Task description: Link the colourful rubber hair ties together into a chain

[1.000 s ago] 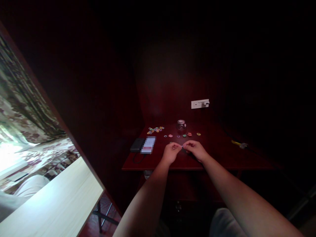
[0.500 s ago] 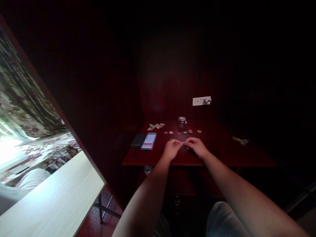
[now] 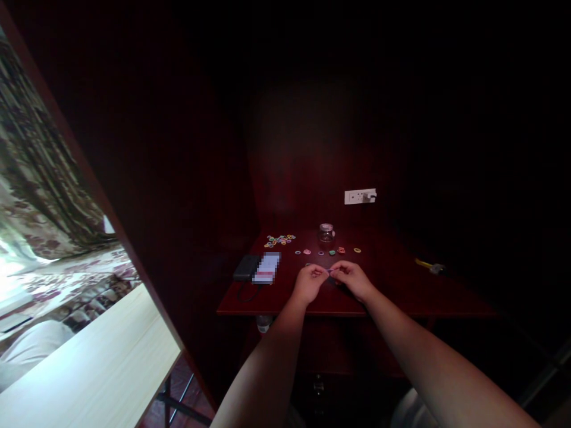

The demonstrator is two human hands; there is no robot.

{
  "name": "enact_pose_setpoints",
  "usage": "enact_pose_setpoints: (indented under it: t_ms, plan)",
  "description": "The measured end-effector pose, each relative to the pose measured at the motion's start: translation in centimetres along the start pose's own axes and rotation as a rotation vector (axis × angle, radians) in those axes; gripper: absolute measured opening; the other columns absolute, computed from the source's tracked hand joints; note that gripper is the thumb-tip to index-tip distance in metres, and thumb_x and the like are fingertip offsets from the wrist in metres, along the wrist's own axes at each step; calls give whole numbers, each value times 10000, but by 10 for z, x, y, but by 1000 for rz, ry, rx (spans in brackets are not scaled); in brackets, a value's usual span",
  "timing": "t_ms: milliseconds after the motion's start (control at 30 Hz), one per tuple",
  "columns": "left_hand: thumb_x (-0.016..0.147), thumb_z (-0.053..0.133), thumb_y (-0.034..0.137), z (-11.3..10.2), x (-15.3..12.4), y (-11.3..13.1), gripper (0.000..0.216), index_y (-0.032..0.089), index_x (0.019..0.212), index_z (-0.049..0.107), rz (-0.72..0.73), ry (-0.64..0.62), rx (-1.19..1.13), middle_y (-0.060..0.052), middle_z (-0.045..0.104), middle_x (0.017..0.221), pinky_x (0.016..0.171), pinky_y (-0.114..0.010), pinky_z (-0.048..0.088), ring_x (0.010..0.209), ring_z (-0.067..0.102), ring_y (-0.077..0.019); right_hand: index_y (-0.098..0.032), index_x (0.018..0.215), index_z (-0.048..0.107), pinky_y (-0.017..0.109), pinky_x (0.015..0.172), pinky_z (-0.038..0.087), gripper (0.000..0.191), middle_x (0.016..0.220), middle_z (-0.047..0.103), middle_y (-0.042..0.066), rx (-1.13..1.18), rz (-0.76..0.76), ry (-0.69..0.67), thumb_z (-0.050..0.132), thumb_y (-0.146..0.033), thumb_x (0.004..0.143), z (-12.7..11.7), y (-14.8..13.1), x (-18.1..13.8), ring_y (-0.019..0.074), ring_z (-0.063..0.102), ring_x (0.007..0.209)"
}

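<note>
A small purple hair tie spans the narrow gap between my two hands, above the dark red desk. My left hand pinches one side of it with thumb and forefinger. Facing it, my right hand grips the other side the same way. Just beyond the fingers runs a row of hair ties sorted by colour: a pale blue one, pink ones, a purple one, green ones, orange-red ones and yellow. A mixed pile of hair ties lies at the back left.
Behind the row stands a clear lidded jar. A black power bank and a phone lie left, with a cable. At right is a yellow-handled tool. A socket is on the back wall.
My view has tilted up slightly, so the desk and hands sit lower in the picture. Both hands keep hold of the purple hair tie, which looks drawn into a thinner line.
</note>
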State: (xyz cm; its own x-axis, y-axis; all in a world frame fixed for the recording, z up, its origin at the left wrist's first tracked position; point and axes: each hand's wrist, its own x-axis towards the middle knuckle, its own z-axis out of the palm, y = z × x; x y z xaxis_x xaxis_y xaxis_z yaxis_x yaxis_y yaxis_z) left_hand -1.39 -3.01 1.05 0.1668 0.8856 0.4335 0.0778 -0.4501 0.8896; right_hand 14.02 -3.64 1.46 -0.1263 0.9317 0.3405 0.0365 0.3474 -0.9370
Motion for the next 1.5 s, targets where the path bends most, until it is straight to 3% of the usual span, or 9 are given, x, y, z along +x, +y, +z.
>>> enact_pose_setpoints:
  t_ms: [867,1500]
  plan:
    - [651,648,257,1,4,-2,151,126,712,607,-32,-1,-16,-25,602,655,596,-226,407,603,537,-111,-160,710,563,206,460,335,180,522,516,-41,45,0,44,628,-321,663,0,9,3,86,465,456]
    - [659,649,257,1,2,-2,165,119,738,606,-21,6,0,-42,610,695,623,-230,427,635,546,-111,-163,689,563,212,463,333,207,524,510,-36,-42,-39,-17,629,-358,668,-1,8,3,89,448,460]
